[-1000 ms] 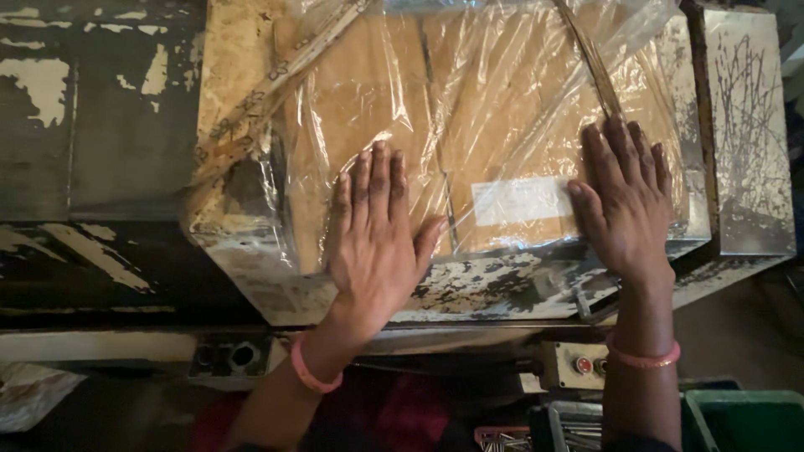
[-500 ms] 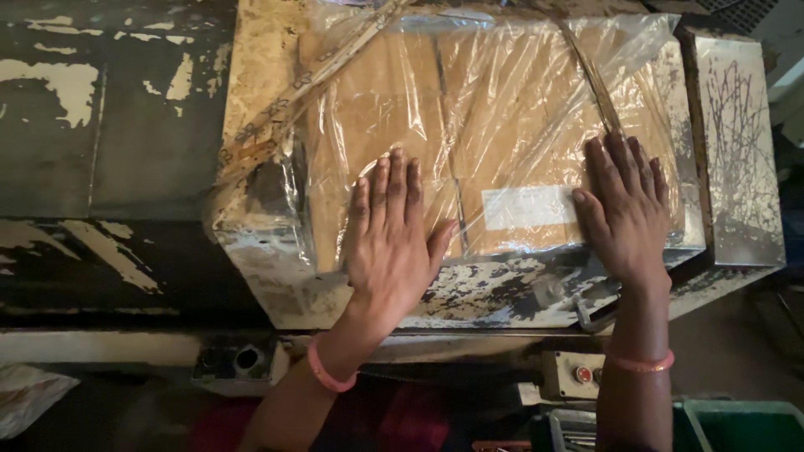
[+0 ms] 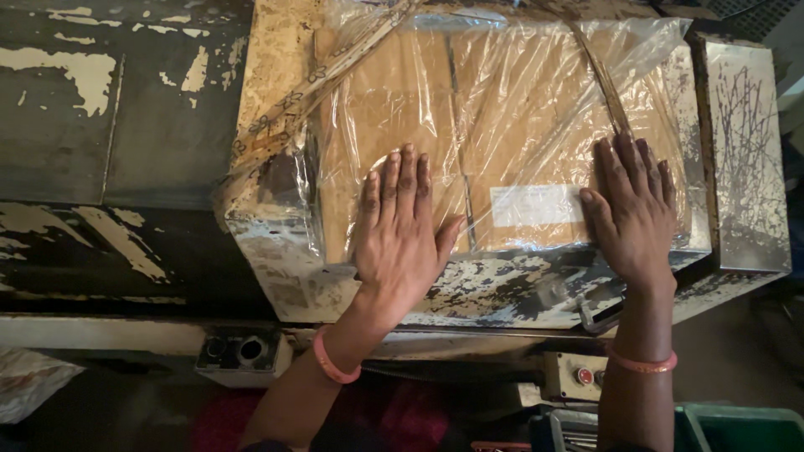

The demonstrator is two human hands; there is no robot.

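Note:
A flat brown cardboard package wrapped in loose clear plastic film lies on a worn metal machine bed with flaking paint. A white label sits near the package's front edge. My left hand lies flat, palm down, fingers together, on the film over the package's front left part. My right hand presses flat on the front right part, just right of the label. Both wrists wear pink bands. Neither hand grips anything.
A raised metal plate borders the package on the right. Below the bed's front edge are a small control box with a red button, a dark socket fitting, a green bin and a white bag.
Both hands stay flat on the wrapped package. The view has shifted a little, so the package and hands sit slightly further right in the picture.

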